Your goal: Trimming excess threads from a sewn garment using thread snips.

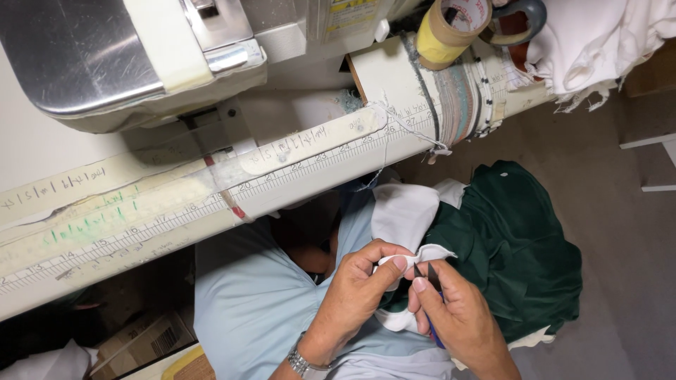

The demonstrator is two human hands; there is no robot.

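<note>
While the cream-white counter runs slantwise across the upper half of the view, its front edge carries a printed measuring tape and a strip of hand-marked paper. On the counter's left end sits the grey metal body of a sewing machine. Below the counter edge, a dark green garment lies heaped on the person's lap at the right, over light blue clothing. A pile of white cloth hangs at the top right corner. Near it stand a roll of yellow tape and a darker tape roll.

A white fabric piece, joined to the green garment, rises from the lap between the two hands. The left hand, with a metal wristwatch on its wrist, pinches the folded edge of that white piece between thumb and forefinger, so its grip is closed on the cloth. The right hand sits just beside it, fingers closed around a small thread snipper with a blue handle. The snipper's two dark blades point upward and stand slightly apart, their tips touching or almost touching the lower edge of the white fabric just beside the left thumb. A loose white thread dangles from the counter edge above the hands.
</note>
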